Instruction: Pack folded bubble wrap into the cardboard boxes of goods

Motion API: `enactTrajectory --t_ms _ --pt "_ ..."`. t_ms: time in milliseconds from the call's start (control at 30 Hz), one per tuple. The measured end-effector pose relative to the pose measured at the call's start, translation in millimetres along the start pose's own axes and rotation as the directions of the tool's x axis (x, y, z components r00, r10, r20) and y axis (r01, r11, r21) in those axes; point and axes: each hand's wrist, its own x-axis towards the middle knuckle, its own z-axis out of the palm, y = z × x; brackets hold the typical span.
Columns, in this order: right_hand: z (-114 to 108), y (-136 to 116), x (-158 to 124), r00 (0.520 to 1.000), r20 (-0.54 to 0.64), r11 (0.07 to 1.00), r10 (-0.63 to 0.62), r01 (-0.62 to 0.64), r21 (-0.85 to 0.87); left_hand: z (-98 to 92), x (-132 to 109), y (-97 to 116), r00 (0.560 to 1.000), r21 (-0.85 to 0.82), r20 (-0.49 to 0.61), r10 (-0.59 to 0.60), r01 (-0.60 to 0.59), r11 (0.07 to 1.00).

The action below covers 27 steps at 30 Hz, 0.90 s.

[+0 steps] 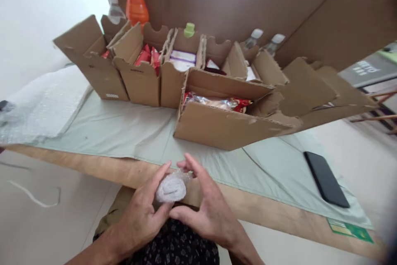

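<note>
A small roll of bubble wrap [171, 188] stands upright above my lap, its coiled end facing up at me. My left hand [141, 203] is curved around its left side, thumb and fingers closed on it. On the other side, my right hand [211, 203] has its thumb and fingers spread apart. Its fingertips are close to the loose edge of the wrap, and a gap shows between palm and roll. Whether those fingertips touch the film I cannot tell. Whatever may be inside the roll is hidden.
Several open cardboard boxes [142, 85] with packets stand in a row; a nearer box [217, 126] holds red packets. Behind are an orange bottle [136, 2] and clear bottles. A bubble wrap sheet [46, 99] lies left, a black phone [326, 179] right, on pale green cloth [124, 132].
</note>
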Motion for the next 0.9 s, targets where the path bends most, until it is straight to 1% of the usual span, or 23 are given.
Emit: enactTrajectory --t_ms 67,100,167,200,233,267,300,333,367,400,433,500,600,667,733,800,833,867,900 --pt "0 -3 1 1.0 -0.028 1.0 0.006 -0.006 0.009 9.2 -2 -4 0.996 0.057 0.006 0.09 -0.09 0.994" --pt "0 -4 1 0.998 -0.062 1.0 -0.005 0.007 0.024 12.7 -2 -6 0.995 0.066 0.015 0.101 -0.102 0.993" --pt "-1 -5 2 0.989 -0.142 0.994 -0.031 0.045 0.096 16.0 0 -6 0.997 0.047 0.049 0.053 -0.055 0.997" --pt "-3 -4 2 0.982 -0.184 0.987 -0.036 0.063 0.146 15.9 3 -5 0.996 0.015 0.091 0.009 -0.011 1.0" --pt "-5 -3 1 0.975 -0.221 0.977 -0.03 0.075 0.199 14.9 6 -3 0.987 -0.031 0.156 -0.035 0.04 0.999" --pt "-9 -2 0 0.968 -0.252 0.966 -0.014 0.079 0.247 13.6 10 1 0.968 -0.085 0.239 -0.074 0.097 0.992" --pt "-13 0 -1 0.962 -0.274 0.956 0.007 0.074 0.283 12.4 14 5 0.938 -0.137 0.331 -0.102 0.155 0.978" --pt "-18 3 -3 0.96 -0.279 0.951 0.024 0.064 0.303 11.6 19 9 0.903 -0.176 0.412 -0.12 0.208 0.962" --pt "-24 6 -6 0.964 -0.264 0.951 0.033 0.051 0.304 11.5 23 13 0.873 -0.194 0.47 -0.133 0.249 0.949" --pt "-31 9 -9 0.971 -0.235 0.958 0.038 0.032 0.287 12.2 28 17 0.856 -0.193 0.496 -0.145 0.272 0.943" --pt "-38 12 -13 0.98 -0.197 0.968 0.043 0.008 0.251 13.5 32 20 0.849 -0.176 0.505 -0.153 0.275 0.945" --pt "-52 18 -21 0.992 -0.116 0.988 0.049 -0.031 0.149 17.9 39 25 0.848 -0.126 0.51 -0.144 0.239 0.963" --pt "-64 24 -28 1.0 -0.003 1.0 0.016 -0.016 0.02 27.5 46 26 0.825 -0.078 0.556 -0.1 0.171 0.982" --pt "-67 25 -26 0.999 0.048 1.0 -0.011 0.011 0.003 34.7 51 28 0.817 -0.035 0.565 -0.113 0.161 0.986" --pt "-73 23 -21 0.999 0.035 0.999 -0.038 0.037 0.015 40.4 57 32 0.818 0.01 0.551 -0.167 0.194 0.981" --pt "-91 22 -17 0.997 -0.022 0.998 -0.067 0.067 0.0 42.5 64 38 0.792 0.003 0.572 -0.211 0.256 0.967" --pt "-105 21 -17 0.995 -0.054 0.996 -0.082 0.08 -0.03 42.1 68 39 0.771 -0.036 0.6 -0.211 0.29 0.956" --pt "-123 20 -19 0.991 -0.095 0.993 -0.094 0.087 -0.075 41.1 72 40 0.756 -0.099 0.628 -0.186 0.315 0.944" --pt "-142 20 -21 0.982 -0.166 0.988 -0.089 0.067 -0.139 39.9 75 40 0.751 -0.172 0.644 -0.143 0.324 0.93"
